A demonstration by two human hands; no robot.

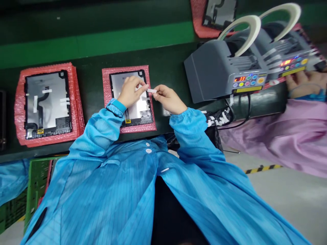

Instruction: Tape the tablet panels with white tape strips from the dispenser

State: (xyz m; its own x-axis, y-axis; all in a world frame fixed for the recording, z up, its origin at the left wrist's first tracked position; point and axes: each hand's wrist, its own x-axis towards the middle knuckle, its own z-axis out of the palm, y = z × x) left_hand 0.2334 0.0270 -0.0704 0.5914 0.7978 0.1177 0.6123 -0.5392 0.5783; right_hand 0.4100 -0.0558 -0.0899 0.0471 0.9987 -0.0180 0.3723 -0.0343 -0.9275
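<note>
A short white strip of tape [152, 91] is pinched between the thumb and finger of my right hand [170, 98], just off the right edge of a tablet screen panel [140, 114]. My left hand [132, 90] hovers over that panel, its thumb and finger closed at the strip's left end. The panel has a silvery back and black frame, and lies on a pink bubble-wrap sheet [138, 128]. Part of the panel is hidden under my left hand and wrist.
To the left, another panel [52, 105] with white tape pieces rests on stacked pink bubble wrap [79, 112]. Two grey tape dispensers [208, 73] with lit displays stand at right. Beyond them is a co-worker's hand [305, 83]. Black cables [247, 112] hang off the table's edge.
</note>
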